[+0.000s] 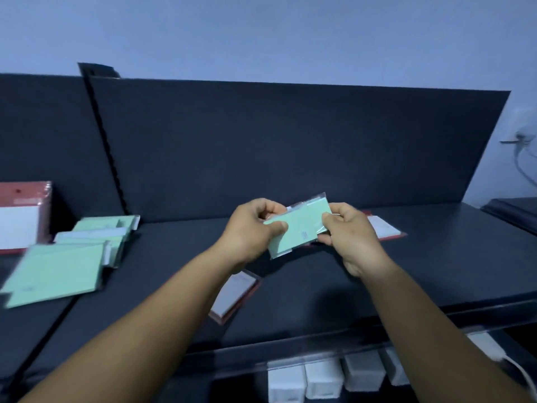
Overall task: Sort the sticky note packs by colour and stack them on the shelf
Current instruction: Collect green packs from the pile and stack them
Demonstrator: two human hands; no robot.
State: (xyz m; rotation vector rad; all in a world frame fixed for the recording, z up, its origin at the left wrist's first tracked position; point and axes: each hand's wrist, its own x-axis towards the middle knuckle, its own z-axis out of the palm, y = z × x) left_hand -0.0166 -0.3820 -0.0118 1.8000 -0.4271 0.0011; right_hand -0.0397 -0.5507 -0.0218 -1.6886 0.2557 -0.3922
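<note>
A green sticky note pack point(300, 226) in clear wrap is held above the dark shelf point(319, 286), both hands on it. My left hand point(252, 231) grips its left end with thumb on top. My right hand point(351, 237) pinches its right end. A pile of several green packs point(66, 257) lies at the left of the shelf. One red-edged pack point(235, 295) lies flat under my left forearm. Another red-edged pack point(383, 226) lies behind my right hand, partly hidden.
A stack of red packs point(24, 216) stands at the far left against the dark back panel point(290, 146). White boxes point(325, 376) sit on the lower shelf below the front edge. A cable point(523, 158) hangs on the wall at right.
</note>
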